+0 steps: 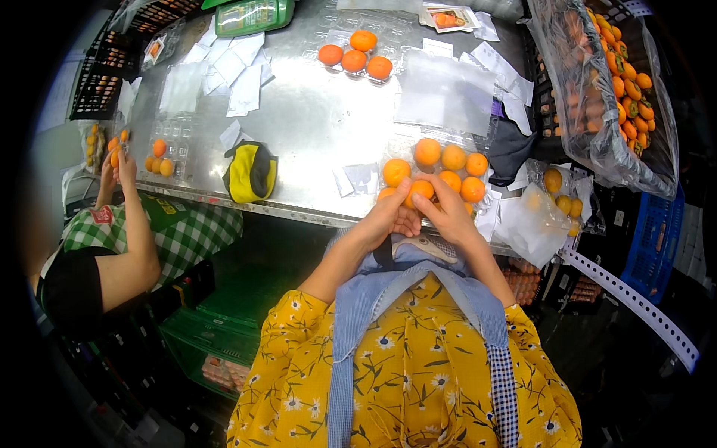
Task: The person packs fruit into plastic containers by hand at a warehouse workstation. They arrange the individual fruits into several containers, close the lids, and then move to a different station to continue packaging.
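Both my hands meet over the near edge of the steel table. My left hand [386, 215] and my right hand [448, 210] hold one orange persimmon [420, 191] between them, thumbs against its sides. Around and beyond it lie several more orange fruits [428, 151], in and about clear plastic trays [400, 148]. Farther back, another clear clamshell tray [376, 77] bears several persimmons [354, 60]. A yellow and black cloth item [252, 171] lies on the table to the left of my hands.
At right stands a plastic-lined black crate [605, 120] full of persimmons, with bagged fruit [563, 204] nearer. White paper sheets [229, 67] and a green plastic container [255, 17] lie at the back. At left a co-worker [126, 224] in a checked apron holds fruit.
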`<action>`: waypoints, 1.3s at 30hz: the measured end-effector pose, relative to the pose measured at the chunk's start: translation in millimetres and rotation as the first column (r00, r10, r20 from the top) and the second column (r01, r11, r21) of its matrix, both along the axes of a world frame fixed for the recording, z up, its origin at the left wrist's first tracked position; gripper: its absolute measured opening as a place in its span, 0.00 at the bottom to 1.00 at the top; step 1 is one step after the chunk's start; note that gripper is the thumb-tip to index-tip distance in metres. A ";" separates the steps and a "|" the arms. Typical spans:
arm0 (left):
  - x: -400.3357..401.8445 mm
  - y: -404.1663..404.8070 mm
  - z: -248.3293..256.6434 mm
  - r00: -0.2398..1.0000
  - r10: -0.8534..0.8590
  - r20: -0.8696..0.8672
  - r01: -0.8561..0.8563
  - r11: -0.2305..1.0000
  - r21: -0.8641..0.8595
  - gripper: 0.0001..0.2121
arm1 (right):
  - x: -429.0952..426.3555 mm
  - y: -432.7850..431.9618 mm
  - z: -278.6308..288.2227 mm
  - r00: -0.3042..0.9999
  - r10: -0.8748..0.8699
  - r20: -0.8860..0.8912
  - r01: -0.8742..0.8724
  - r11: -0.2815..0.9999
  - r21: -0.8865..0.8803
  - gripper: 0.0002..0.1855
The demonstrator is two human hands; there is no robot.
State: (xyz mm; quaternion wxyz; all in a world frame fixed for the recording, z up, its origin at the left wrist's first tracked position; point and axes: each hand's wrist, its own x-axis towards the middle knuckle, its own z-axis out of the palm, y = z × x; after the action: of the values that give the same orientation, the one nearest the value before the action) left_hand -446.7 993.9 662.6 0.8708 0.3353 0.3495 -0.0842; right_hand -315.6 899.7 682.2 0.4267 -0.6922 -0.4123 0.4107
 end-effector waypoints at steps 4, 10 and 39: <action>-0.1 -1.3 0.3 1.000 -0.004 0.001 0.004 1.000 -0.024 0.28 | 1.1 -2.1 -8.2 0.995 0.030 0.091 -0.027 0.999 -0.026 0.23; -0.1 -1.3 0.9 1.000 0.003 -0.014 -0.003 0.999 -0.046 0.29 | 1.1 -1.6 0.2 0.989 -0.068 -0.132 0.060 0.996 -0.064 0.23; -2.8 8.8 2.5 0.983 0.023 0.180 -0.091 0.919 0.384 0.20 | 19.4 9.0 28.6 0.934 0.232 0.273 -0.277 0.951 0.140 0.26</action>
State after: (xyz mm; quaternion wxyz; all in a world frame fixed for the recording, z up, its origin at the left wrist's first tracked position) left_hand -449.4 1002.7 665.1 0.8155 0.4977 0.2923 0.0419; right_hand -296.3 908.7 710.8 0.3730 -0.6392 -0.5845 0.3327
